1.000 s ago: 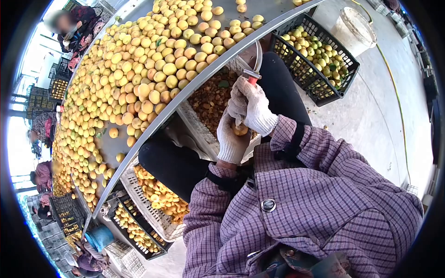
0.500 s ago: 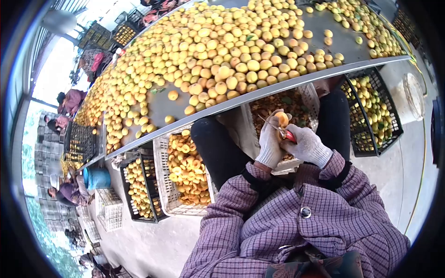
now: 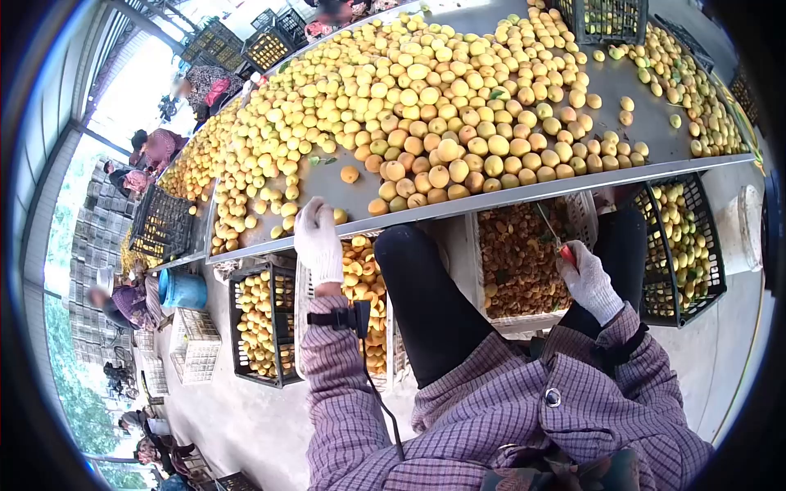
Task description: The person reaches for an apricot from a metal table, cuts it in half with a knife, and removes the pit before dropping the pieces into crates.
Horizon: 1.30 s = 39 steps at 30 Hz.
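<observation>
My left hand, in a white knit glove, is at the front edge of the metal table, above a pale crate of halved apricots. Its fingers look loosely extended beside a whole apricot, and no fruit shows in them. My right hand, gloved too, is closed around the red handle of a small knife. The thin blade points up and away over a crate of brownish apricot scraps or pits between my knees. Whole apricots are heaped across the table.
Black crates of apricots stand at left and right. Another black crate sits on the table's far side. A blue bucket and a white crate are at left. A white bucket stands right. Several people are beyond.
My hands have separated. The left has moved left to the table edge, and the apricot held before is out of it. The right has moved right and down with the knife. The view has shifted.
</observation>
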Each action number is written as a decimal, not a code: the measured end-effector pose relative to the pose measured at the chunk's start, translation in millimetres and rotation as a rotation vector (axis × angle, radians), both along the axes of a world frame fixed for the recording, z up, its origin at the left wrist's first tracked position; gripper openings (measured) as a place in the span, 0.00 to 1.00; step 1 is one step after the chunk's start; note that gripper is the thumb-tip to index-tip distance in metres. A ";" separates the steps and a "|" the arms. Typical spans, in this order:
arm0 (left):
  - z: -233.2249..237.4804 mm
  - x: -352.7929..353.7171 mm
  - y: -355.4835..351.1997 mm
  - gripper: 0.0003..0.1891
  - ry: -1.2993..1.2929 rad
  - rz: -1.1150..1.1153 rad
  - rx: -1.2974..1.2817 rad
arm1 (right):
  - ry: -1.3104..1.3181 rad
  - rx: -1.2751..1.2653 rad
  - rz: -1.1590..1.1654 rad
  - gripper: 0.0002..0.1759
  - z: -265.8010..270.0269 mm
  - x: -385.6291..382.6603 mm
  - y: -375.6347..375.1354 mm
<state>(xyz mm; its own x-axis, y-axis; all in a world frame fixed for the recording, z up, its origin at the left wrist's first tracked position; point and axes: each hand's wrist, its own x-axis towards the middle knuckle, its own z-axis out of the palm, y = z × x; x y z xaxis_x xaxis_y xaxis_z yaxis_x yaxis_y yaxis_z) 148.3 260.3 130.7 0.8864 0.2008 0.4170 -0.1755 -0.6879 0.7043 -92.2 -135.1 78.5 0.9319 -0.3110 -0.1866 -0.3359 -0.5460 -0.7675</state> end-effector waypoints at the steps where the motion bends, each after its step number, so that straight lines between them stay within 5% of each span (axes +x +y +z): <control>1: 4.3 20.3 -6.4 0.17 0.120 -0.050 -0.099 | -0.038 0.035 0.011 0.15 -7.2 1.2 -1.3; 6: -46.8 145.9 -10.0 0.19 -0.004 -0.178 0.390 | -0.066 0.076 -0.013 0.14 -13.7 -0.5 1.9; 8: -70.4 176.8 -3.6 0.21 0.415 -0.229 0.633 | -0.057 0.196 -0.057 0.13 -10.3 -6.3 3.6; 14: -59.3 158.2 -5.8 0.21 0.396 -0.136 0.603 | 0.038 0.562 -0.153 0.12 -13.6 -13.2 1.4; 22: -55.1 132.4 -15.7 0.31 0.423 -0.320 0.421 | 0.068 0.618 -0.080 0.12 6.2 -20.4 16.1; 24: -58.4 136.2 -20.2 0.31 0.560 -0.374 -0.335 | 0.047 0.629 -0.112 0.12 3.7 -26.2 8.8; 25: -44.7 126.1 -29.0 0.31 0.562 -0.373 -0.331 | 0.034 0.646 -0.136 0.12 0.3 -28.6 7.1; 27: -12.9 100.2 -48.4 0.30 0.500 -0.493 -0.940 | 0.019 0.604 -0.132 0.11 9.4 -30.4 4.8; 33: -9.7 -11.4 -148.5 0.23 0.752 -0.968 -1.329 | -0.062 0.738 -0.117 0.19 -5.0 -34.1 2.9; 34: -16.2 -35.5 -167.6 0.23 0.812 -0.987 -1.387 | -0.049 0.769 -0.118 0.13 1.0 -35.9 2.6; 39: -36.0 -129.5 -245.0 0.23 1.082 -1.044 -1.664 | -0.043 0.819 -0.163 0.15 23.4 -56.4 -12.2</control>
<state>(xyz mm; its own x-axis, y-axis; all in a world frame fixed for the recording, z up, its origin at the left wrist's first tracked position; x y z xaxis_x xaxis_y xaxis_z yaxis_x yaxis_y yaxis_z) 18.8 15.3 94.7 0.5876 -0.7968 -0.1409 0.7622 0.4865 0.4272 -148.6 -147.3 101.8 0.8983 -0.2244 -0.3779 -0.3239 0.2432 -0.9143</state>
